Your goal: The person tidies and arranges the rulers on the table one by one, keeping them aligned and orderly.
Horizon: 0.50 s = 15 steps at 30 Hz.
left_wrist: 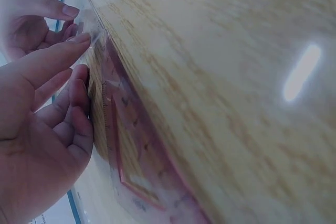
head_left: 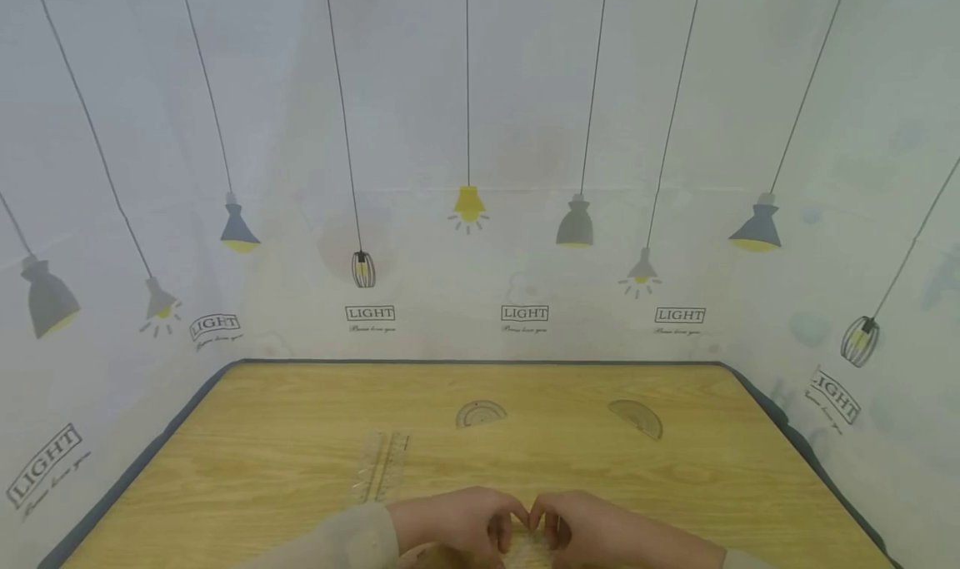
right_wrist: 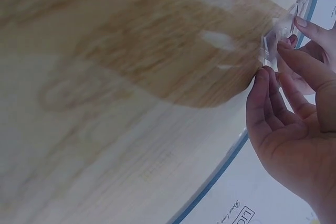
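A: Where are the hands?

B: At the table's (head_left: 300,436) near edge, the left hand (head_left: 457,526) and right hand (head_left: 592,529) both pinch 1 clear plastic ruler (left_wrist: 131,150).

A: Advice?

B: Probably keep both pinches even, so it stays level.

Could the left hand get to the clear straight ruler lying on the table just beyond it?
Probably yes. The left hand sits just short of the clear straight ruler, with only bare table between. But its fingers are now pinching a clear plastic piece, which it would have to release first.
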Each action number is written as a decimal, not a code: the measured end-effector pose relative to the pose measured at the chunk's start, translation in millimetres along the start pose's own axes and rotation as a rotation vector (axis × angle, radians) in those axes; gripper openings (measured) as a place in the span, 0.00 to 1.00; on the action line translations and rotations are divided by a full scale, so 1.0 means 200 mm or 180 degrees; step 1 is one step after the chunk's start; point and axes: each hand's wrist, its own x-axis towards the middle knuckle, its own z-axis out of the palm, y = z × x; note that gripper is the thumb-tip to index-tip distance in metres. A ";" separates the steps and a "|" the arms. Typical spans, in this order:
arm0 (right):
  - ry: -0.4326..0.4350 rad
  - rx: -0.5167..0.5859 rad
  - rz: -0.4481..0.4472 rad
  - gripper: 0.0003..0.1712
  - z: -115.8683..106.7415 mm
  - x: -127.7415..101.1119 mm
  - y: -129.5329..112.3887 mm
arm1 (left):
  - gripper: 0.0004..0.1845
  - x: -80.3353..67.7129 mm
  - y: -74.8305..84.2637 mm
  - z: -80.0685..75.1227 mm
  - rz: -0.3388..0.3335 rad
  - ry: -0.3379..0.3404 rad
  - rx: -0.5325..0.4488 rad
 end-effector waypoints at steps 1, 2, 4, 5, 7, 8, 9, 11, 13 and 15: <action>-0.0005 0.0002 0.0016 0.20 0.00 0.00 0.00 | 0.28 0.00 0.00 0.00 -0.0003 -0.0002 -0.0039; -0.0014 0.0013 0.0034 0.20 0.00 0.00 0.00 | 0.28 0.00 0.00 0.00 -0.0002 0.0000 -0.0066; 0.0012 -0.0085 -0.0008 0.20 0.00 0.00 0.00 | 0.28 -0.01 0.00 0.00 0.0031 0.0028 -0.0053; 0.0027 -0.0109 -0.0017 0.20 0.00 0.00 0.00 | 0.28 -0.01 0.00 0.00 0.0041 0.0044 -0.0070; 0.0099 -0.0234 -0.0074 0.21 0.00 0.00 0.00 | 0.28 -0.01 -0.01 0.00 0.0076 0.0098 -0.0048; 0.0138 -0.0295 -0.0109 0.22 -0.01 0.00 0.00 | 0.28 -0.02 -0.01 0.00 0.0094 0.0125 -0.0042; 0.0191 -0.0376 -0.0156 0.22 -0.01 0.00 0.00 | 0.28 -0.02 -0.02 -0.01 0.0121 0.0152 -0.0039; 0.0240 -0.0429 -0.0184 0.22 -0.01 0.01 0.00 | 0.28 -0.03 -0.02 -0.01 0.0165 0.0190 -0.0038; 0.0276 -0.0507 -0.0251 0.21 -0.02 0.02 0.00 | 0.28 -0.03 -0.03 -0.03 0.0197 0.0220 -0.0070; 0.0279 -0.0498 -0.0288 0.20 -0.03 0.03 -0.01 | 0.28 -0.04 -0.04 -0.05 0.0232 0.0221 -0.0091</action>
